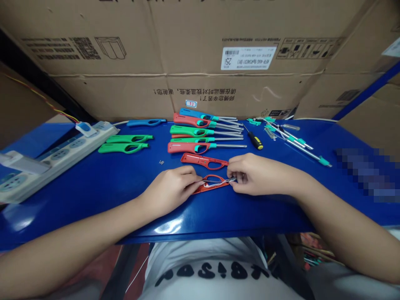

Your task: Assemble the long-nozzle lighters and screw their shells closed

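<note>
An orange-red lighter shell half (208, 188) lies before me, with a white wire (218, 183) and a thin dark rod running along it. My left hand (175, 187) is closed, thumb and finger pinching at the shell's left end; the exact grip is partly hidden. At the other end, my right hand (250, 174) pinches a small grey metal piece (232, 179) where the wire and rod meet. A second red shell half (200, 160) lies just beyond, its tip close to my right fingers.
Several lighters (191, 147) with metal tubes lie behind. Green shells (123, 148) and a blue shell (146, 123) are at left, near a power strip (59, 160). A screwdriver (256, 141), loose tubes (300, 141) and small pins (161, 162) lie around. Cardboard (200, 54) walls the back.
</note>
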`<state>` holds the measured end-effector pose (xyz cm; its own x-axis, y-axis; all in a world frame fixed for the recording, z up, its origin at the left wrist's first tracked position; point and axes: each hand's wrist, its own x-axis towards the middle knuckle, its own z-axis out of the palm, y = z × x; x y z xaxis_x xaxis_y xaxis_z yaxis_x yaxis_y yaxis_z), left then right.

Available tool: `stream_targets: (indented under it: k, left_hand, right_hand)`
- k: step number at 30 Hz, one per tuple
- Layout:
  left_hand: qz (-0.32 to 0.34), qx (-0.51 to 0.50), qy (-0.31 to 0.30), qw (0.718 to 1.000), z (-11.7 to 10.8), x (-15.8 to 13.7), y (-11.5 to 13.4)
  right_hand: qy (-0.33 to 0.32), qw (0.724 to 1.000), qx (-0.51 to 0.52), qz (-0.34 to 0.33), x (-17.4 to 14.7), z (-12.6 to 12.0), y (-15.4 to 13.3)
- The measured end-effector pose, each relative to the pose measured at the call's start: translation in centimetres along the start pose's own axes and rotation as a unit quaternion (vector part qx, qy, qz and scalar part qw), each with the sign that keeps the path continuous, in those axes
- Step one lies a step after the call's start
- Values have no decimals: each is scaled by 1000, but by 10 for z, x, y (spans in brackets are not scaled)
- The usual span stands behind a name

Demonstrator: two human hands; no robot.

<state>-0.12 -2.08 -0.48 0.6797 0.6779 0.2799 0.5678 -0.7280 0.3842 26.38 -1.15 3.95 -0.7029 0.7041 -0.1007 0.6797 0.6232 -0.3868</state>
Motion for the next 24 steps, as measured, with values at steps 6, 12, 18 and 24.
stream_targets:
  k: [6,12,18,24]
  left_hand:
    - [9,-2,6,1000,1,0,-1]
    - [9,8,2,1000,0,0,-2]
    - [29,22,4,999,-1,1,-2]
    - [25,21,-3,999,-2,0,-3]
  right_hand:
    - [-16,998,62,-15,-2,-3,9]
    - [-29,998,53,-10,0,-4,8]
    - [-43,999,1,-1,-3,-6,8]
    - [-42,998,20,-30,-6,-8,12]
